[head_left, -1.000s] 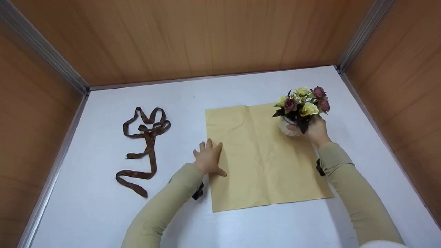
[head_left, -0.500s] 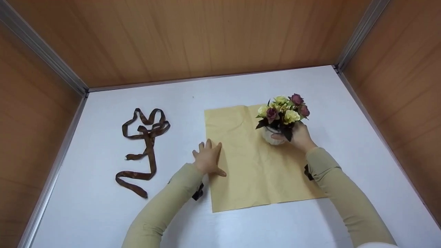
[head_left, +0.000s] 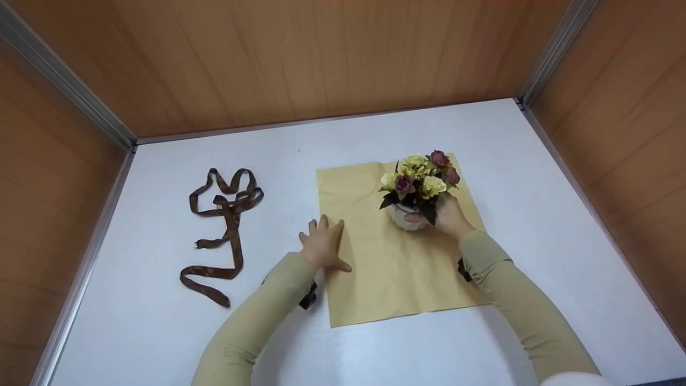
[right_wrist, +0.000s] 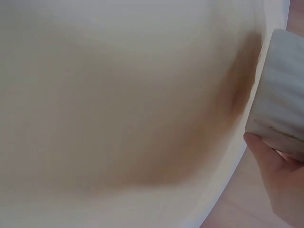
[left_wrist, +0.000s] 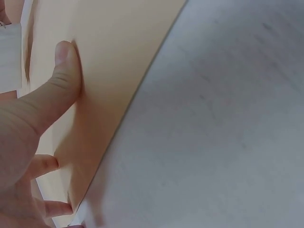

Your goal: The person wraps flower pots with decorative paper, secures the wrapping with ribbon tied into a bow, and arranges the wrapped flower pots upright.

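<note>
A sheet of brown kraft paper (head_left: 370,279) lies flat with a crease down its middle. My left hand (head_left: 323,245) rests on its left edge, fingers spread; in the left wrist view the thumb (left_wrist: 66,73) presses on the paper (left_wrist: 114,61). My right hand (head_left: 449,215) grips a small white flowerpot (head_left: 403,219) from the right, over the paper's upper half. Yellow and dark red roses (head_left: 418,177) with dark leaves fill the pot, hiding part of my fingers. In the right wrist view the pot's pale side (right_wrist: 280,90) shows beside my thumb.
A long brown ribbon (head_left: 237,252) lies loosely looped on the white table (head_left: 289,161), left of the paper. Wood-grain panels (head_left: 321,59) with metal corner strips enclose the table at the back and both sides.
My right hand has carried the potted flowers leftward and a little nearer to me, from the paper's right edge toward its middle. My left hand stays in place on the paper.
</note>
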Tool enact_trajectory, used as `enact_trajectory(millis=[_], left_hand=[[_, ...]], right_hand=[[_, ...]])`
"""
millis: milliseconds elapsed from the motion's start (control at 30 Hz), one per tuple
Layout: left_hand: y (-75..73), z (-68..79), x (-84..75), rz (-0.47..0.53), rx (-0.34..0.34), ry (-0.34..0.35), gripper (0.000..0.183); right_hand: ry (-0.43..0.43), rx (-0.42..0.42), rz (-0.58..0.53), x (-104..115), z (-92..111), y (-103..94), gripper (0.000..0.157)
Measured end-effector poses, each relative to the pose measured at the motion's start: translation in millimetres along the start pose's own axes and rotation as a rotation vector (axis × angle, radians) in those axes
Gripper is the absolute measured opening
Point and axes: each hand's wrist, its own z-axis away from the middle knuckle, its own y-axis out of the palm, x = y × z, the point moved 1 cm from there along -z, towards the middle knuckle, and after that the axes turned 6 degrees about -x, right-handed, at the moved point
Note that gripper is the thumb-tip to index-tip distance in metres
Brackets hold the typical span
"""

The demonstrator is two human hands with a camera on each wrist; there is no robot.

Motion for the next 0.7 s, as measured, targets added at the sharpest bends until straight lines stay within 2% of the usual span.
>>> enact_trajectory(millis=[167,333,467,600,700], left_hand=[[-1.5,-2.2,3.4,0.025,-0.015,-0.011,0.118],[-1.8,-1.5,8.2,0.025,-0.015,-0.02,0.117],[-3.2,-0.9,9.3,0.03,-0.015,-0.033,0.116],[-1.1,-0.8,7.2,0.034,-0.008,-0.025,0.116],[0.9,-0.4,5.0,0.039,-0.002,-0.007,0.116]], right_hand=[[0.046,0.018,-0.096,8,-5,8.9,0.085],[0.046,-0.002,-0.192,11,-7,19.8,0.069],[0.064,-0.004,-0.231,13,-8,24.4,0.062],[0.158,0.009,-0.238,12,-4,23.9,0.065],[0.25,0.021,-0.273,11,-1,23.3,0.073]])
